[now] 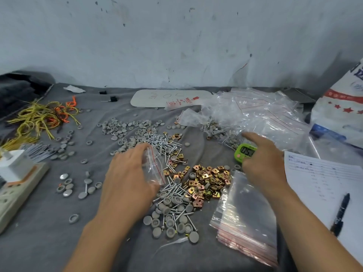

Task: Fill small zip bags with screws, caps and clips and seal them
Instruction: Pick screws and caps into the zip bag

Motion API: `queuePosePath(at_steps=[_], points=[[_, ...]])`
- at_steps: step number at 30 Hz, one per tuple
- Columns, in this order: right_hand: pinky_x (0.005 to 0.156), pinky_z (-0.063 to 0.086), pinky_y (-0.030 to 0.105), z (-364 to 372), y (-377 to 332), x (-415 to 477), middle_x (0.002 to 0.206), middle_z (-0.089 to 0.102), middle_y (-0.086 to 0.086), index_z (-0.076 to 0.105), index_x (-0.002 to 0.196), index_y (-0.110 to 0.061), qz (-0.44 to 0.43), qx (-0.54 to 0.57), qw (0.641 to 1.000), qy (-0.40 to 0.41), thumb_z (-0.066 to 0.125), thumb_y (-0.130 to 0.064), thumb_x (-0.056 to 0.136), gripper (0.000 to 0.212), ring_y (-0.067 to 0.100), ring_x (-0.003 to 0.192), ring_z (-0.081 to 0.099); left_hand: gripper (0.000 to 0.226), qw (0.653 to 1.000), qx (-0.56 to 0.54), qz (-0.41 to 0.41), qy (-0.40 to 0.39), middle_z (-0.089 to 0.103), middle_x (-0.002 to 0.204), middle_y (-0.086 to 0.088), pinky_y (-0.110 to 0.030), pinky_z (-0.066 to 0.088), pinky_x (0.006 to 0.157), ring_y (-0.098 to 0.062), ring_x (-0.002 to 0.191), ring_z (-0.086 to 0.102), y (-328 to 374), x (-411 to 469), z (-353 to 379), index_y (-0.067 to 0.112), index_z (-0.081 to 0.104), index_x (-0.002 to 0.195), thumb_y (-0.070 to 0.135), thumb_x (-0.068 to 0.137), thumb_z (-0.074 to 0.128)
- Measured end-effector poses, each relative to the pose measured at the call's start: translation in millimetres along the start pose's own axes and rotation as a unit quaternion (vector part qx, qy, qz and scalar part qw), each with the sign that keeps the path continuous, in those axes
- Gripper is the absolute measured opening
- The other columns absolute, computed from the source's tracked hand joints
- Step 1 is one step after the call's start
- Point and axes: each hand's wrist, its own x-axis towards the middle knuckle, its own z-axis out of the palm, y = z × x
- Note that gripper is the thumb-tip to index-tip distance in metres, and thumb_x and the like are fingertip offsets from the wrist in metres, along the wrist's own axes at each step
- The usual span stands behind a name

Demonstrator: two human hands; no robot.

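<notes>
While our left hand (127,177) holds a small zip bag (155,167) over the screws (158,139), caps (121,128) and brass clips (208,177) on the grey cloth (39,242), our right hand (263,160) lies against the green timer (245,152), index finger straight; whether it grips the timer we cannot tell.

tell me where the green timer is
Head view, right of centre: the green timer sits partly hidden by the right hand, between the brass clips and the heap of bags.
</notes>
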Motion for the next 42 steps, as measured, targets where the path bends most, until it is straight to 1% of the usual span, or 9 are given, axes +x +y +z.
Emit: queuePosePath(at_steps=[3,6,8,16,21,27,30,34,42], points=[[0.081,0.057,0.024,25,-37,-30,0.148,0.055,-0.001,0.061,0.138,-0.039,-0.052,-0.011,0.991,-0.121,0.07,0.012,0.079,0.078,0.003,0.091,0.066,0.107,1.0,0.015,0.008,-0.02,0.046,0.106,0.019,-0.035,0.047,0.092,-0.009,0.101,0.043,5,2,1,0.041,0.031,0.146,0.033,0.06,0.093],[0.108,0.045,0.037,57,-60,-55,0.15,0.05,0.0,0.051,0.146,-0.032,-0.146,-0.128,0.952,-0.236,0.07,-0.021,0.092,0.058,0.022,0.128,0.053,0.115,0.998,0.041,0.023,-0.035,0.049,0.11,0.014,-0.04,0.047,0.101,-0.016,0.105,0.05,5,2,2,0.04,0.023,0.153,0.039,0.061,0.092],[0.112,0.038,0.042,67,-63,-60,0.147,0.05,0.004,0.046,0.149,-0.023,-0.164,-0.169,0.933,-0.273,0.059,-0.038,0.098,0.054,0.028,0.134,0.044,0.11,0.996,0.072,0.039,-0.047,0.047,0.107,0.013,-0.04,0.043,0.107,-0.017,0.104,0.051,1,1,2,0.039,0.023,0.152,0.043,0.064,0.089],[0.08,0.049,0.028,57,-60,-50,0.11,0.071,-0.001,0.073,0.112,-0.034,-0.142,-0.145,0.942,-0.268,0.068,-0.022,0.093,0.023,0.021,0.096,0.063,0.082,0.999,0.043,0.01,-0.03,0.064,0.128,0.001,-0.045,0.037,0.112,-0.025,0.118,0.054,-24,-3,-13,0.031,0.049,0.136,0.032,0.066,0.091],[0.049,0.031,0.003,59,-59,-45,0.071,0.056,-0.025,0.075,0.082,-0.035,-0.118,-0.104,0.958,-0.241,0.075,-0.017,0.088,0.02,-0.005,0.066,0.053,0.07,0.999,0.019,-0.014,-0.03,0.065,0.124,0.005,-0.047,0.04,0.111,-0.024,0.116,0.055,-35,-1,-16,0.031,0.051,0.128,0.024,0.068,0.088],[0.05,0.04,0.005,68,-71,-47,0.07,0.071,-0.017,0.077,0.091,-0.034,-0.089,0.007,0.973,-0.213,0.071,-0.02,0.094,0.016,-0.005,0.06,0.062,0.061,0.997,-0.036,-0.027,-0.066,0.06,0.11,0.016,-0.034,0.038,0.076,-0.015,0.099,0.049,-31,3,-7,0.048,0.042,0.117,0.028,0.071,0.079],[0.054,0.047,0.014,70,-76,-49,0.061,0.071,-0.008,0.078,0.083,-0.03,-0.038,0.121,0.968,-0.215,0.068,-0.014,0.095,0.022,0.005,0.053,0.064,0.069,0.995,-0.052,-0.032,-0.077,0.054,0.108,0.015,-0.032,0.036,0.074,-0.013,0.092,0.046,-26,1,-5,0.05,0.039,0.119,0.029,0.069,0.081],[0.055,0.05,0.027,70,-90,-56,0.072,0.076,0.009,0.081,0.084,-0.021,0.032,0.338,0.913,-0.225,0.083,-0.009,0.081,0.012,0.012,0.054,0.061,0.072,0.994,-0.075,-0.009,-0.08,0.055,0.109,0.017,-0.029,0.038,0.075,-0.012,0.095,0.05,-16,-2,-5,0.053,0.037,0.116,0.027,0.069,0.084],[0.06,0.055,0.021,76,-120,-76,0.069,0.074,-0.017,0.078,0.074,-0.029,-0.153,0.171,0.944,-0.238,0.072,-0.015,0.088,0.021,-0.002,0.065,0.069,0.041,0.968,-0.208,0.029,-0.141,0.067,0.089,0.018,-0.013,0.043,0.061,0.001,0.08,0.062,-1,-3,-10,0.043,0.054,0.096,0.026,0.064,0.073]])
